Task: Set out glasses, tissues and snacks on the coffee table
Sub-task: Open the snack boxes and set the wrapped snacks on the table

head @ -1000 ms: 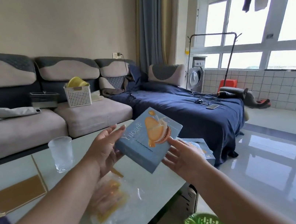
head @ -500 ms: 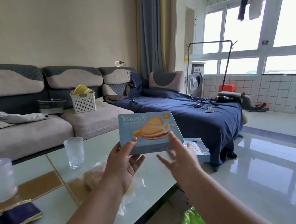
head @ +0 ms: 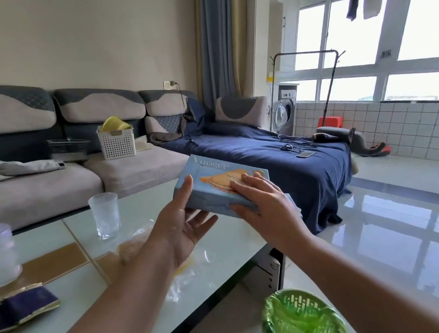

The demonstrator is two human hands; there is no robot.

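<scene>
Both hands hold the snack box [head: 217,185] in the air above the bench's [head: 138,208] far corner. The left hand [head: 183,224] cups its near-left end, thumb on top; the right hand [head: 261,201] grasps it, fingers [head: 240,189] spread over the lid. Two glasses [head: 105,214] and a clear bag [head: 135,241] sit on the bench

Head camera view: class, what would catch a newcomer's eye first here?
The blue biscuit box, held in mid-air over the coffee table's far edge between the left hand and right hand. Next, two frosted glasses standing on the table, left.
</scene>
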